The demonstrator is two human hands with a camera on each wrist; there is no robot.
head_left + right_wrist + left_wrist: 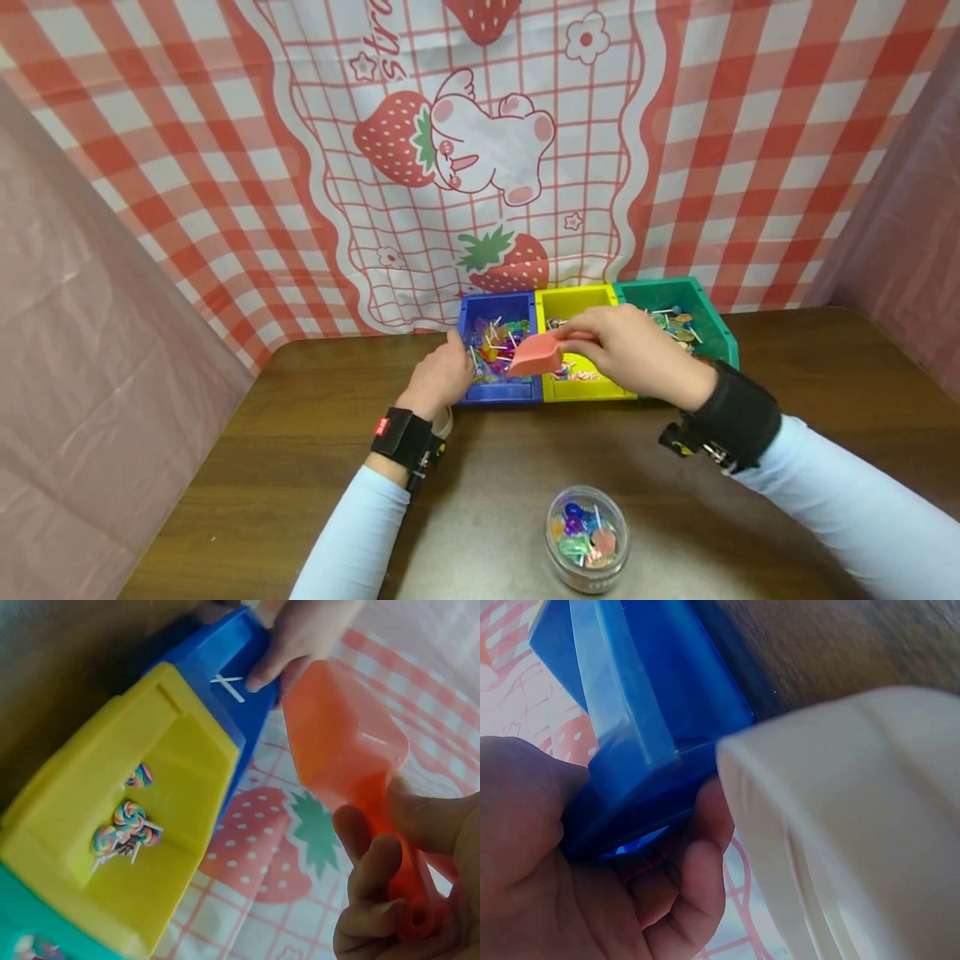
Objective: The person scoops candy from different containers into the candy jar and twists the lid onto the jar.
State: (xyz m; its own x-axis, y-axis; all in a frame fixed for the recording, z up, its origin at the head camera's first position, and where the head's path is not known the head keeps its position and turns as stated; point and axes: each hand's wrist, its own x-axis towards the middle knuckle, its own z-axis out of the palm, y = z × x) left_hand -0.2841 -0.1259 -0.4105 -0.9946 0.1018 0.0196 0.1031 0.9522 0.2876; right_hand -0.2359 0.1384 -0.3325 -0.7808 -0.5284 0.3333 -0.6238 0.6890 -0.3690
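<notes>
My left hand (pixel 441 373) grips the left side wall of a blue bin (pixel 630 697), with the thumb and fingers on either side of it. Colourful lollipops (pixel 495 337) with white sticks lie inside this bin. A coral scoop (pixel 536 356) is in my right hand (pixel 637 350), which holds it by the handle above the blue bin and the yellow bin (pixel 176 742). I cannot see into the scoop's bowl. Several swirled rainbow lollipops (pixel 129 816) lie in the yellow bin.
A green bin (pixel 722 337) with more lollipops adjoins the yellow one. Nearer me stands a clear jar (pixel 592 582) of mixed candies. Beside my left wrist is a cream rounded thing (pixel 855 765), mostly hidden in the head view. A checked strawberry cloth (pixel 735 167) hangs behind.
</notes>
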